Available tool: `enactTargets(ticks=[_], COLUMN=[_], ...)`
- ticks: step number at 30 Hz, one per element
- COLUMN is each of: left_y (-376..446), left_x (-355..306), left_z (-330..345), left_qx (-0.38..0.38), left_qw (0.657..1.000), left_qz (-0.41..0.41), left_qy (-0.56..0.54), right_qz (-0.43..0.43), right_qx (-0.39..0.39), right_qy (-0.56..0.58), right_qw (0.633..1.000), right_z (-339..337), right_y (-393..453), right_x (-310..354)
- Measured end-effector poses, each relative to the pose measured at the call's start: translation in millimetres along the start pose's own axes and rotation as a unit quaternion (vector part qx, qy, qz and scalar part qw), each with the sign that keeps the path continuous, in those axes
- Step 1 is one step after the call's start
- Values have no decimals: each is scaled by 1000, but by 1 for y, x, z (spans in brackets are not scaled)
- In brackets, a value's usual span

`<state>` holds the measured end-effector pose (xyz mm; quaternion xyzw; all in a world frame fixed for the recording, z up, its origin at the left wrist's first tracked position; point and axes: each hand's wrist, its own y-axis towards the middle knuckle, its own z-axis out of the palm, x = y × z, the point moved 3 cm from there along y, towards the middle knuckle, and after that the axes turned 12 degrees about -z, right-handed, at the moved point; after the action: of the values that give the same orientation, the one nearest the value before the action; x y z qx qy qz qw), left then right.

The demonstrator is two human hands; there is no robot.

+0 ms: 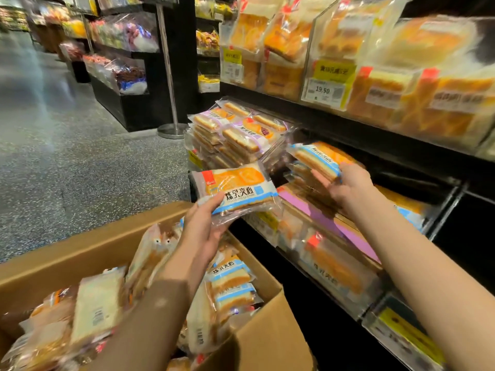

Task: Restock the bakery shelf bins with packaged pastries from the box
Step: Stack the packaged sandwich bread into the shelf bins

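Observation:
My left hand (203,226) grips a blue-and-orange packaged pastry (238,187) from below, held above the open cardboard box (257,333). Several more wrapped pastries (230,285) lie in that box. My right hand (348,187) holds a second blue-striped pastry pack (316,156) at its end, over a stack of the same packs in the clear shelf bin (345,287). To the left of it, a neighbouring bin holds a pile of purple-labelled pastries (235,135).
The upper shelf (348,124) carries bins of bagged bread with yellow price tags (325,88). A metal stanchion (171,124) stands on the speckled floor at the shelf corner. More display racks (120,65) line the aisle at the back left.

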<state>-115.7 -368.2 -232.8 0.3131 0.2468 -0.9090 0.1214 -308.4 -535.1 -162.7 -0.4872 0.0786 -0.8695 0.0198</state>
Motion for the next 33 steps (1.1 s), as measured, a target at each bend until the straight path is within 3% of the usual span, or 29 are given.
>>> enactTargets(ticks=[5, 7, 8, 10, 12, 14, 16, 18, 20, 22, 27, 30, 33], left_y=[5, 6, 6, 7, 9, 10, 8, 6, 3, 1, -4, -10, -13], left_x=[8, 9, 9, 9, 9, 10, 10, 9, 8, 7, 7, 8, 9], left_z=[4, 2, 1, -3, -6, -9, -9, -8, -9, -8, -3, 3, 10], left_qx=[21, 26, 24, 13, 1, -12, -14, -14, -15, -12, 0, 11, 27], left_qw=[1000, 999, 999, 999, 999, 999, 999, 999, 999, 999, 999, 998, 996], left_qz=[12, 21, 26, 30, 25, 25, 29, 33, 34, 36, 48, 55, 63], left_qy=[-13, -13, -17, -25, -24, -23, -25, -25, -24, -23, 6, 35, 60], right_qz=[-20, -93, -147, -230, -279, -357, -429, -429, -369, -324, -333, -293, -397], right_qx=[58, 75, 65, 36, 26, 36, 102, 180, 229, 242, 232, 248, 282], right_qy=[-169, -355, -483, -696, -805, -832, -822, -816, -826, -835, -839, -825, -709], right_qw=[984, 927, 861, 679, 523, 423, 360, 342, 359, 372, 362, 414, 510], right_z=[3, -2, -6, -10, -7, 2, 14, 21, 20, 13, 6, 17, 34], right_y=[17, 17, 16, 5, -4, -7, -4, 5, 19, 30, 32, 29, -11], right_x=[12, 14, 16, 19, 16, 10, 0, -8, -13, -17, -22, -16, 1])
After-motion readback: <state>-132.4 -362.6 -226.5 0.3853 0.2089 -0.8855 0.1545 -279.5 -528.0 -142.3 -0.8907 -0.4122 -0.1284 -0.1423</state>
